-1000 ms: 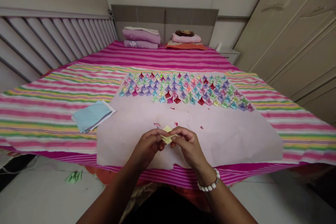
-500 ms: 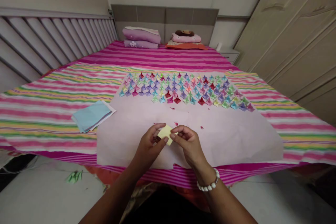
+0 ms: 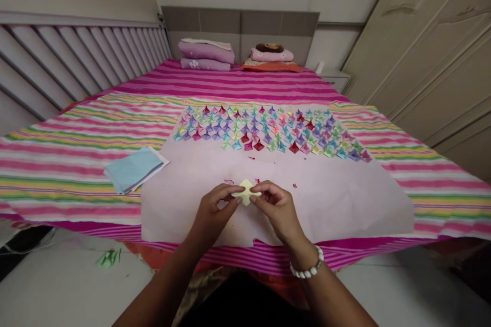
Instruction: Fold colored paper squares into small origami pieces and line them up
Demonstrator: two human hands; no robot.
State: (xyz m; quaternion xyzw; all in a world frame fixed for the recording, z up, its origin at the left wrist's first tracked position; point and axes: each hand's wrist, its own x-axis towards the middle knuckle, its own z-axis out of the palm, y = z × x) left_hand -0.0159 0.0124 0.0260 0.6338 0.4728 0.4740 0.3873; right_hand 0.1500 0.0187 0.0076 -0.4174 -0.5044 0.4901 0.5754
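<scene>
A small folded piece of pale yellow paper point(image 3: 246, 194) is held up between my two hands, just above a large white sheet point(image 3: 326, 199). My left hand point(image 3: 217, 207) pinches its left corner between thumb and fingers. At the opposite corner my right hand point(image 3: 276, 208) grips it the same way; a white beaded bracelet point(image 3: 308, 269) is on that wrist. Beyond the hands, rows of small folded paper pieces point(image 3: 259, 145) in many colours stand on the far part of the sheet. Tiny red paper scraps point(image 3: 229, 182) lie close by.
To the left, a stack of light blue and white paper point(image 3: 134, 168) lies on the striped bedspread point(image 3: 69, 163). Folded bedding point(image 3: 207, 53) sits by the headboard point(image 3: 220, 20). A crumpled green paper piece point(image 3: 109, 258) is on the floor at lower left.
The yellow paper has turned from a tilted position to lie level, its corners now pointing left and right. My left hand has shifted its hold to the left corner.
</scene>
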